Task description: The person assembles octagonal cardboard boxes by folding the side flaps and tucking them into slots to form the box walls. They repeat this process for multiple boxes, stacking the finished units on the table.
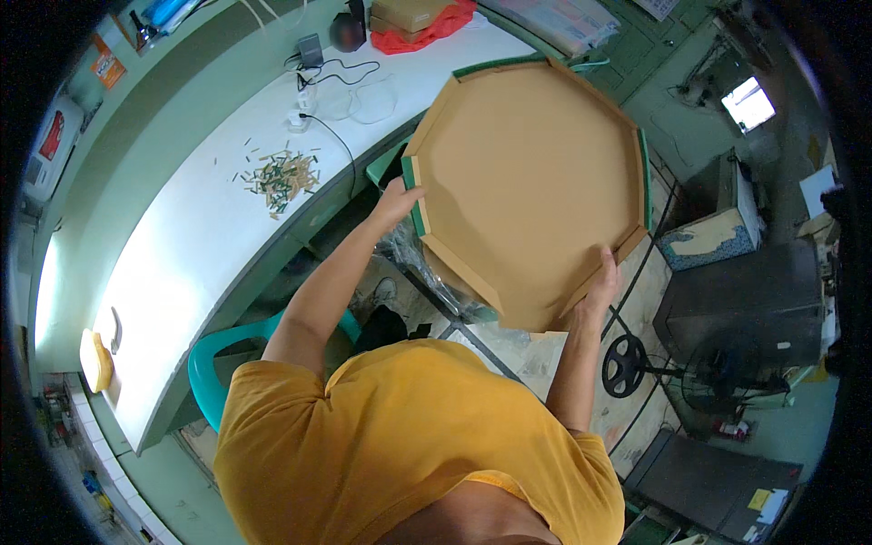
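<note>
Left hand and right hand apart, each clamped on wall of octagonal cardboard tray, brown inside. Tray held beside worktop's right edge. Brown-green scraps loose near that edge; brown box touching red bag, far end.

Soft, slightly cool light fills most of the room, brightest on the white bench, whose left stretch carries a pale glare that washes out its surface. At upper right a small bright rectangle burns to near white amid dim surroundings, and the dark cabinet below it sinks into shadow. The octagonal cardboard tray is evenly lit, with a soft-edged shade along its lower left inside. Focus is crisp around the middle, free of obvious motion blur; small details soften outward. Fisheye distortion bows the bench into an arc, and black vignetting swallows the corners.
</note>
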The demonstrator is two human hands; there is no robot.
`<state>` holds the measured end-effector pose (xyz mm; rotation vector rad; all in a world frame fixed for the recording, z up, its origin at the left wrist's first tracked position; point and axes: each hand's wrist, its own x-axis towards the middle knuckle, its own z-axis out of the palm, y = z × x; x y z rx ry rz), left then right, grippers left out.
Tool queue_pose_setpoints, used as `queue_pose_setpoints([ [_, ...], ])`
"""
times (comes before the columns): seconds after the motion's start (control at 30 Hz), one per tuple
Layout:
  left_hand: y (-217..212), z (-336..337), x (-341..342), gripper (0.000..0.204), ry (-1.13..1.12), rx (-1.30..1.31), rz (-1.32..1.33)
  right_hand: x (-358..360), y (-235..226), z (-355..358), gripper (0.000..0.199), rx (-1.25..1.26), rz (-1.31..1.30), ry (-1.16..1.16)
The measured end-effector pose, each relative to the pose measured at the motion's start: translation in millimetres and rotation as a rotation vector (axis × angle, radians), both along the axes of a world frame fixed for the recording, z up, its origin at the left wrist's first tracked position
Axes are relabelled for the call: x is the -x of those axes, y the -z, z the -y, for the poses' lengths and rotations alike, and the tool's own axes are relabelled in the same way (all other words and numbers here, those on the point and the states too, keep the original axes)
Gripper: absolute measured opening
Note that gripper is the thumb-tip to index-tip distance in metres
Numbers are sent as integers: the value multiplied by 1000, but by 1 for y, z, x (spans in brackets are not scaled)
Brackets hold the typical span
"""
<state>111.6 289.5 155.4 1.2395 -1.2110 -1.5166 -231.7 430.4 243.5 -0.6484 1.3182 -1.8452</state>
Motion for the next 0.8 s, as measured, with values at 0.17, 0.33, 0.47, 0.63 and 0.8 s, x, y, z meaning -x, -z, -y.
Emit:
queue_pose_setpoints([
  [0.17,3,10,-30,37,-87,-196,-460,-14,40,29,40,-135,192,29],
  [0.33,39,17,-92,20,36,119,168,-38,78,38,32,-139,358,-94],
  [0.47,58,47,-168,27,-228,233,706,-16,124,38,23,-126,447,-27],
  [0.63,44,74,-191,68,-478,500,1287,16,192,8,21,-153,335,-53],
  [0.8,26,39,-63,41,38,725,712,8,210,-45,67,-525,-921,367],
])
